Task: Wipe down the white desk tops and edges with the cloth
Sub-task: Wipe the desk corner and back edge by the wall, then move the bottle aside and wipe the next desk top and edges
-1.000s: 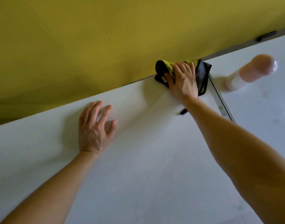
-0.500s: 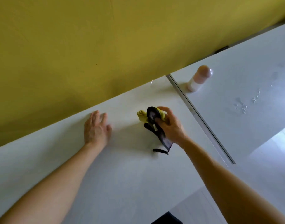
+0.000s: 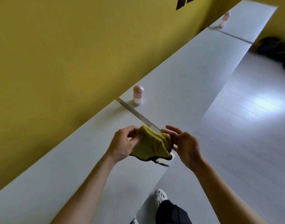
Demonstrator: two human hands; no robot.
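Over the near edge of the desk (image 3: 70, 159), a person's left grip (image 3: 122, 144) pinches the upper left corner of the yellow-green cloth (image 3: 152, 145), which hangs between both hands. The right grip (image 3: 185, 146) is spread, fingers straight, against the cloth's black-trimmed right edge. Farther off, a pink-capped bottle (image 3: 138, 95) stands upright just past the seam (image 3: 138, 115), beside the yellow wall (image 3: 57, 54).

head view | worn high | faces forward-down along white desks (image 3: 179, 88) | close
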